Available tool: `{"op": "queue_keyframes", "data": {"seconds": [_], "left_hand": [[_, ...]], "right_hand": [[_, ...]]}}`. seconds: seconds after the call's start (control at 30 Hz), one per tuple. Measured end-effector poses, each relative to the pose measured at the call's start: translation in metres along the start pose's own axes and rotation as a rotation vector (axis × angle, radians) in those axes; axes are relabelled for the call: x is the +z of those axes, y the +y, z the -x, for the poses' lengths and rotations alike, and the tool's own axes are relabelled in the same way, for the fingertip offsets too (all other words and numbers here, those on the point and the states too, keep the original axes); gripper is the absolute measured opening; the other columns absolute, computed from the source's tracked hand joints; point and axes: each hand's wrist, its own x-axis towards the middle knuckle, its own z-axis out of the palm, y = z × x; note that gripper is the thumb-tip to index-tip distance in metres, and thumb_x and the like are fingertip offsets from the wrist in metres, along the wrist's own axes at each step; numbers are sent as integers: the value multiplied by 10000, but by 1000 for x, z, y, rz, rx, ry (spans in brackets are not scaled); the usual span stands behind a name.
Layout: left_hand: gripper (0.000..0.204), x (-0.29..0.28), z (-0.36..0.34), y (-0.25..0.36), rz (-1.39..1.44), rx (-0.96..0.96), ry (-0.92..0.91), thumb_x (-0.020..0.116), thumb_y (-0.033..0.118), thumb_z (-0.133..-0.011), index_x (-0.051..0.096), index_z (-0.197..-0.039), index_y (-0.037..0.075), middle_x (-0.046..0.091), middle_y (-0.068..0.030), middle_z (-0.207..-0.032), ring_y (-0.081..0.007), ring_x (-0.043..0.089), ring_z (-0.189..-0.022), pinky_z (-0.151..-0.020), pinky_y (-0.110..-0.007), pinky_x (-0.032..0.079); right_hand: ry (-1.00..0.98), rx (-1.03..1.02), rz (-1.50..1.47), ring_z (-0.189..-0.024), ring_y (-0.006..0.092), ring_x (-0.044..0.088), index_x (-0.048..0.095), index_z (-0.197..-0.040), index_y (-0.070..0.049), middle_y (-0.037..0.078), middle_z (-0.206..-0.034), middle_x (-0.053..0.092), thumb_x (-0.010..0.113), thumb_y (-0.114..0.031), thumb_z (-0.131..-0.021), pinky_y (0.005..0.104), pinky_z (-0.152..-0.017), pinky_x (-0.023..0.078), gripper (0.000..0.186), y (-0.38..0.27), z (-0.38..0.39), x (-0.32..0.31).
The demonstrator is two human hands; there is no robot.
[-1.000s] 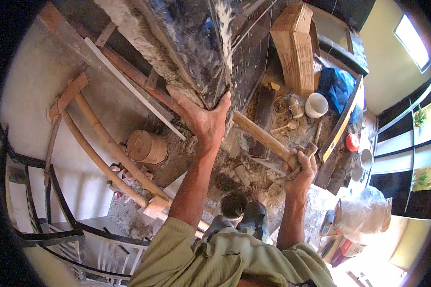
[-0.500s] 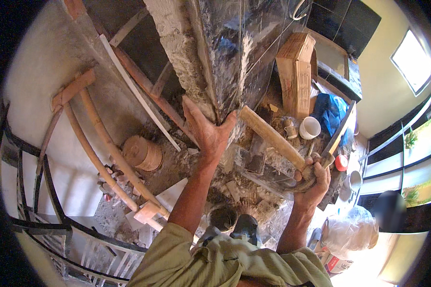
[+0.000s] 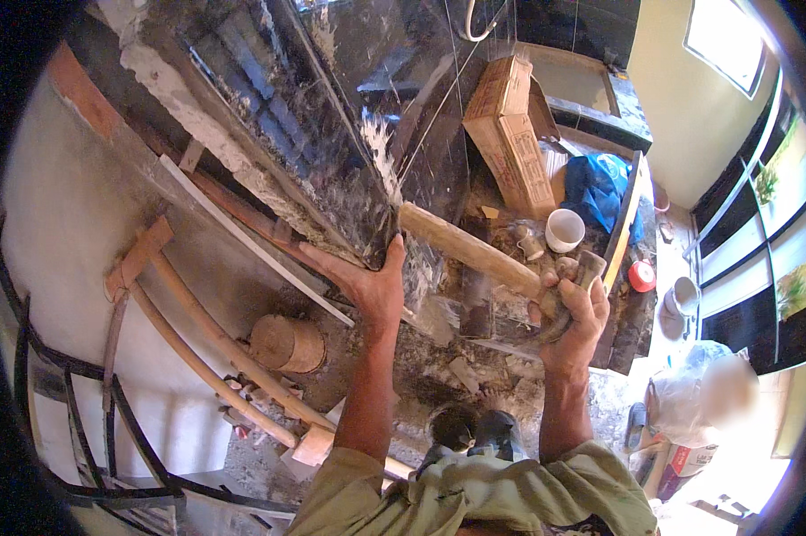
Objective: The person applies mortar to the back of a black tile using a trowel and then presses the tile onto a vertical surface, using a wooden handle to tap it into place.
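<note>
My left hand (image 3: 373, 290) lies against the lower end of a dark, mortar-smeared tiled corner (image 3: 331, 179), thumb and fingers spread wide apart, with no tool in it. In my right hand (image 3: 580, 313) is what looks like a wooden float (image 3: 474, 252), a pale thick bar with a darker curved grip. My fingers wrap round that grip. The bar's far end meets the foot of the corner, close to my left thumb; I cannot tell whether it presses on it. Whitish mortar (image 3: 381, 152) streaks the joint above.
Right of my hands are an open cardboard box (image 3: 501, 152), a white tub (image 3: 564, 230), a blue plastic bag (image 3: 595, 188) and a red-lidded container (image 3: 641, 277). At left, long wooden poles (image 3: 215, 335) lean near a round brown container (image 3: 287, 344). Rubble (image 3: 461, 375) covers the floor by my feet.
My view has swung, so the tiled corner now shows more of its left face. Both hands keep nearly the same places at the corner, and the float stays in my right hand.
</note>
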Motion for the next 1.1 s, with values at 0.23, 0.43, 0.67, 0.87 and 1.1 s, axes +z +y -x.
{"op": "queue_keyframes", "data": {"seconds": [0.23, 0.43, 0.67, 0.87, 1.1], "left_hand": [[1258, 8, 2, -9, -37, 31, 7, 828, 181, -717, -159, -1452, -78, -135, -324, -1517, -435, -55, -1434, -1171, -508, 37], [1262, 2, 3, -4, -121, 92, 31, 838, 202, -709, -137, -1462, -66, -134, -332, -1515, -464, -60, -1427, -1162, -531, 76], [1266, 8, 5, -12, -23, -62, 25, 849, 312, -694, -70, -1482, -58, -41, -333, -1510, -484, 34, -1409, -1137, -567, 125], [1254, 16, 7, -20, -18, -68, 25, 841, 311, -708, -74, -1480, -58, -45, -339, -1507, -482, 23, -1410, -1140, -567, 119], [1260, 3, 4, -2, -66, -138, -21, 831, 323, -722, -103, -1474, -64, -38, -355, -1500, -485, 5, -1414, -1139, -577, 111]], "right_hand": [[9, 9, -4, -625, 152, 570, 542, -1075, 9, 106, -881, 618, 594, -108, -823, 259, -438, 470, 283, 3, 1, 1], [14, -35, 58, -612, 141, 564, 552, -1073, 18, 108, -875, 622, 600, -122, -816, 227, -453, 472, 297, 5, 4, 4], [50, -82, 43, -635, 146, 586, 554, -1057, 16, 107, -876, 625, 595, -125, -837, 230, -459, 476, 265, 4, 6, 8], [11, -5, 0, -644, 156, 588, 533, -1094, 5, 103, -872, 629, 615, -99, -815, 276, -518, 495, 309, -2, 7, 11], [96, -76, 14, -598, 149, 575, 555, -1067, 5, 96, -875, 633, 594, -121, -851, 247, -456, 468, 253, -3, 8, -15]]}}
